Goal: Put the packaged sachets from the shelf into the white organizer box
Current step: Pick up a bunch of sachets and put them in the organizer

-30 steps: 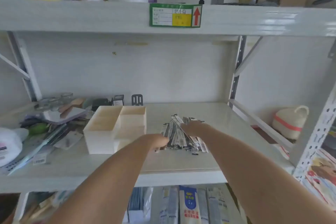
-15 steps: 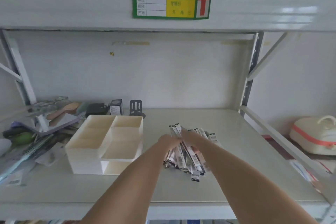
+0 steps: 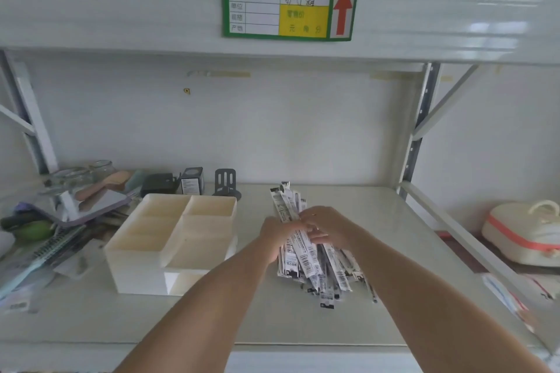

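Pretty flat, soft lighting here, bright enough but kinda washed out and greyish. There's a streaky glare on the upper shelf edge [image 3: 491,24] and a faint sheen on the lower shelf [image 3: 378,221]. Shadows are weak, just a soft one beside the white organizer box [image 3: 169,239]. Wide-angle bending at the edges, and the whole frame is soft; the sachets [image 3: 315,263] print is unreadable.

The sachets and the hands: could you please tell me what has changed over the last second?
Both hands have closed in from either side: the left hand and right hand now gather a bundle of sachets, its far end tilted up off the shelf. The white organizer box stays put, still empty.
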### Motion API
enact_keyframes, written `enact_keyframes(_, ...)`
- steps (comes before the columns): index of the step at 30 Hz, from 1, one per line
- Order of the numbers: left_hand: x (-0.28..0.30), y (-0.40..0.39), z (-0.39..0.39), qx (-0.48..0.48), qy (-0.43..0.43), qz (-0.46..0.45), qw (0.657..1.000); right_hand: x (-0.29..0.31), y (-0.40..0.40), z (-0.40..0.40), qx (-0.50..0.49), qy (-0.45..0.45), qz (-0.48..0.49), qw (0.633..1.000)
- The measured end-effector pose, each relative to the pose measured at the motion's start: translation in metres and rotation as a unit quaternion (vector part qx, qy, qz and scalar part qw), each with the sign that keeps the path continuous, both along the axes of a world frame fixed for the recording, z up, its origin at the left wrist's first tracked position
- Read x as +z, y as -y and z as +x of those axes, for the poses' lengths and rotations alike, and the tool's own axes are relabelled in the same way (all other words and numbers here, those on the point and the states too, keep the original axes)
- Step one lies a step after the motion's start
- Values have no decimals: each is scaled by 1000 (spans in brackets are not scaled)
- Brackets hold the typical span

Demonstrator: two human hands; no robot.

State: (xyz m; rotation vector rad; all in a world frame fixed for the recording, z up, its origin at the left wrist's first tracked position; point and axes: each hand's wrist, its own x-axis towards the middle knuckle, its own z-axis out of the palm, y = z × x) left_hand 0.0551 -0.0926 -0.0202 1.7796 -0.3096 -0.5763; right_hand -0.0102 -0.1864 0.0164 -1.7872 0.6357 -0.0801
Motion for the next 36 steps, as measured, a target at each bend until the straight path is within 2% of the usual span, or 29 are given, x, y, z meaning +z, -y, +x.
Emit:
enact_keyframes(5, 35, -14, 6, -46, 85, -63, 993, 36, -19, 2, 66, -2, -90, 994)
enact_keyframes(9, 79, -35, 23, -20, 134, -122, 983, 75, -40, 22, 90, 63, -134, 985)
enact_keyframes(14, 126, -75, 58, 8, 191, -176, 966, 116, -76, 62, 77, 179, -103, 975)
enact_keyframes(19, 137, -136, 105, 65, 244, -211, 944, 127, -130, 96, 115, 238, -42, 963)
enact_keyframes(23, 116, -171, 138, 90, 252, -194, 944, 105, -163, 123, 138, 164, -79, 974)
enact_keyframes(27, 87, -187, 158, 116, 222, -174, 952, 78, -178, 145, 177, 95, -133, 971)
enact_keyframes(30, 77, -191, 165, 111, 254, -158, 948, 62, -185, 157, 177, 81, -190, 962)
enact_keyframes(34, 63, -189, 170, 99, 257, -174, 946, 50, -180, 165, 162, 48, -191, 967)
enact_keyframes(36, 58, -188, 172, 82, 268, -173, 944, 48, -175, 167, 150, 29, -228, 962)
